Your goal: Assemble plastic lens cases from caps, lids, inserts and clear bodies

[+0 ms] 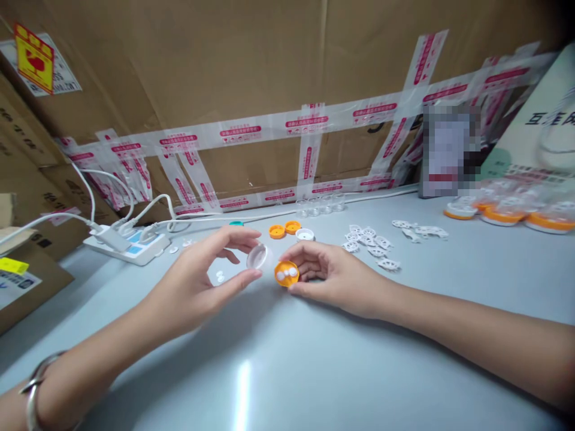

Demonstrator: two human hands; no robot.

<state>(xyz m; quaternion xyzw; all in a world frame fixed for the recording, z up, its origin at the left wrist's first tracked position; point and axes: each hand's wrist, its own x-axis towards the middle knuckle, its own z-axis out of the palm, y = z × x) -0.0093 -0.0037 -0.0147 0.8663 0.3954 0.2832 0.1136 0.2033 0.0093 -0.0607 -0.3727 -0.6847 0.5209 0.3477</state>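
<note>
Between the thumb and fingers of my left hand [211, 272] is a small clear round cover [257, 257], tilted on its edge. My right hand [321, 272] grips a round orange cap [286, 281], its open side turned toward me. Small white round pieces [286, 273] sit inside the orange cap. The cover and the cap are close together but apart, above the grey table [287, 365]. Tiny white pieces [220, 276] lie on the table by my left fingers. Behind my hands rest two orange caps [277, 231] and a white ring-shaped cap [305, 235].
White openwork parts [368, 239] lie in a loose group right of centre, with more farther right. Clear round covers [320, 206] line the back. A power strip [135, 244] with white cables stands left. Orange-and-white assembled pieces [503, 214] sit far right. Cardboard boxes [251, 72] wall the rear.
</note>
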